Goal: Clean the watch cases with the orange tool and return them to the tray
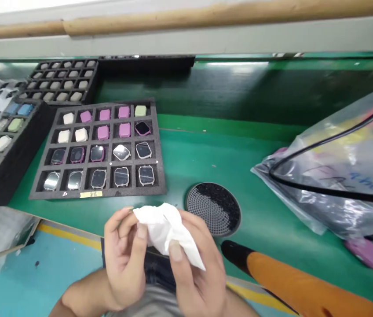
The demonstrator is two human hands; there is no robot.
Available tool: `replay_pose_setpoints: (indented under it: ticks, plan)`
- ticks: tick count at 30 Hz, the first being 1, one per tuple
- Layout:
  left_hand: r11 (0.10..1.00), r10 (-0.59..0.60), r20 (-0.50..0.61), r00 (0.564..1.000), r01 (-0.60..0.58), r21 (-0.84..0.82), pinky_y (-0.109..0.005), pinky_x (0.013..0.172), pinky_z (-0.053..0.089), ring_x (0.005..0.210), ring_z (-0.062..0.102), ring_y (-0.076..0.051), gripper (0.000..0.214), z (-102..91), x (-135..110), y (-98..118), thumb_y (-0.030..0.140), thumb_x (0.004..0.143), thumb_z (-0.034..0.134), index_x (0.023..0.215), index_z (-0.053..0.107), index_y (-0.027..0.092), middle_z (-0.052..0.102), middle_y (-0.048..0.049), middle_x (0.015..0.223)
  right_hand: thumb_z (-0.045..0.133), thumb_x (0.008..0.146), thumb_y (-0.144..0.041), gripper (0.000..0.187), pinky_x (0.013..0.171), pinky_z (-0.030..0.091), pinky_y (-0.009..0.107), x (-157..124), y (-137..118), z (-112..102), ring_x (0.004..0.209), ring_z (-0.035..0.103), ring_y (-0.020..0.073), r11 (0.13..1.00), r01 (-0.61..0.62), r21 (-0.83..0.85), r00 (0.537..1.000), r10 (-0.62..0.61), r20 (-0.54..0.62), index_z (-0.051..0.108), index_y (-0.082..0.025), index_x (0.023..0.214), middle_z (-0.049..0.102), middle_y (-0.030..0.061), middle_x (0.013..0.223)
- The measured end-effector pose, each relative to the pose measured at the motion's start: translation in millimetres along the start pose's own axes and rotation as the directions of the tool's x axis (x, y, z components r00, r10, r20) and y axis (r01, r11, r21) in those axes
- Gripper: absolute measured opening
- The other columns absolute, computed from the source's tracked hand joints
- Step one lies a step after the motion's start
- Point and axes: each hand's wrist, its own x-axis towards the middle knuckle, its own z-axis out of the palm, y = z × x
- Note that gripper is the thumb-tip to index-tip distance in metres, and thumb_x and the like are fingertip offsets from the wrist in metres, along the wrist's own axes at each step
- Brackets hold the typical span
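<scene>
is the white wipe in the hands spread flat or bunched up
Bunched up: the white wipe is creased and gathered between the left hand and the right hand.

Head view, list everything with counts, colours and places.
Tissue: one, white, bottom centre
Front tray: one, dark, left of centre
Watches: twenty, mixed colours, inside front tray
Label: one, yellow, on front tray
Side tray: one, black, left
Back tray: one, black, upper left
Long object: one, black, upper centre
Disc: one, grey, centre right
Plastic bag: one, clear, right
Cable: one, black, over bag
Block: one, purple, lower right
Rod: one, orange-black, lower right
Pole: one, tan, top
Bench: one, green, middle
Plastic sheet: one, clear, lower left
Floor: one, blue, lower left
Hands: two, bare, holding tissue
</scene>
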Motion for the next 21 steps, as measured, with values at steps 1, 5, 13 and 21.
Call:
replay_pose_setpoints:
  ticks: [1, 5, 13, 21]
  plan:
    - [1.000, 0.017, 0.019, 1.000, -0.018, 0.020, -0.022, 0.099, 0.064, 0.109, 0.080, -0.013, 0.040, -0.1, 1.9, -0.8, 0.025, 0.109, 0.069, 0.147, 0.058, 0.032, 0.081, -0.0024, 0.122, 0.058, 0.093, -0.007, 0.063, 0.116, 0.061, 0.043, -0.4, 1.3, 1.3, 0.138, 0.066, 0.0251, 1.000, -0.001, -0.006, 1.000, 0.001, 0.007, 0.057, -0.019, 0.155, 0.069, 0.0158, 0.145]
    - [0.948, 0.218, 0.272, 0.937, -0.269, 0.168, -0.035, 0.117, 0.059, 0.136, 0.072, -0.021, 0.050, -8.9, 7.9, -8.3, 0.019, 0.113, 0.054, 0.162, 0.051, 0.027, 0.073, -0.0131, 0.146, 0.063, 0.097, -0.020, 0.064, 0.118, 0.060, 0.045, -3.9, 5.1, 7.9, 0.142, 0.066, 0.0290, 1.000, -0.026, 0.015, 0.999, 0.025, 0.034, 0.054, -0.019, 0.160, 0.067, 0.0172, 0.152]
    - [0.847, 0.412, 0.443, 0.796, -0.514, 0.136, -0.044, 0.111, 0.061, 0.135, 0.067, -0.026, 0.064, -16.8, 18.1, -21.8, 0.006, 0.107, 0.053, 0.167, 0.046, 0.026, 0.070, -0.0149, 0.144, 0.063, 0.103, -0.022, 0.030, 0.082, 0.063, 0.028, -11.5, 17.7, 13.1, 0.089, 0.073, 0.0161, 0.919, -0.332, 0.214, 0.938, 0.346, -0.031, 0.071, -0.032, 0.131, 0.078, 0.0021, 0.106]
    - [0.935, 0.028, 0.545, 0.838, -0.214, 0.281, -0.027, 0.095, 0.065, 0.113, 0.079, -0.023, 0.027, -5.8, 44.3, 15.4, 0.045, 0.107, 0.068, 0.116, 0.086, 0.028, 0.082, -0.0089, 0.125, 0.062, 0.104, -0.052, 0.029, 0.083, 0.058, 0.030, -12.9, 6.7, 12.4, 0.087, 0.064, 0.0160, 0.733, -0.478, 0.484, 0.875, 0.447, 0.188, 0.068, -0.026, 0.114, 0.069, 0.0040, 0.099]
